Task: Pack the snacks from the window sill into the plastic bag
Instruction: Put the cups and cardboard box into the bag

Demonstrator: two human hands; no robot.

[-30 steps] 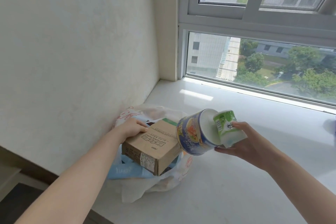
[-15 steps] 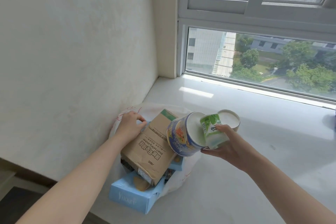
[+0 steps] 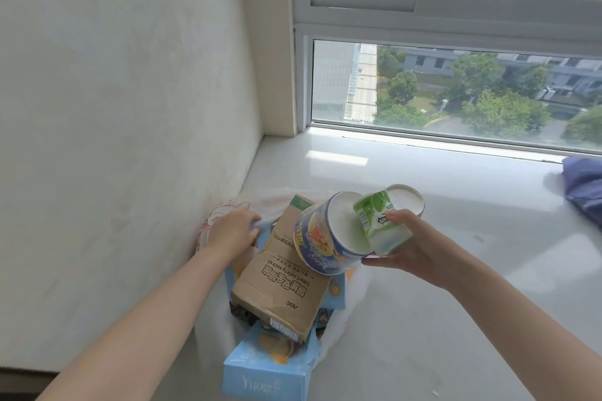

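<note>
White window sill, wall corner. Plastic bag: our left hand pinches its rim, fingers curled, mouth now wider; cardboard box has tipped. Snack cups: our right hand wraps its fingers round them, now nearer the mouth; drop-in next, we judge.

You can read "Smart safety socket", upside down, on the brown cardboard box. At six o'clock from it, the light blue box shows a pale word, roughly "Yuoger".
</note>
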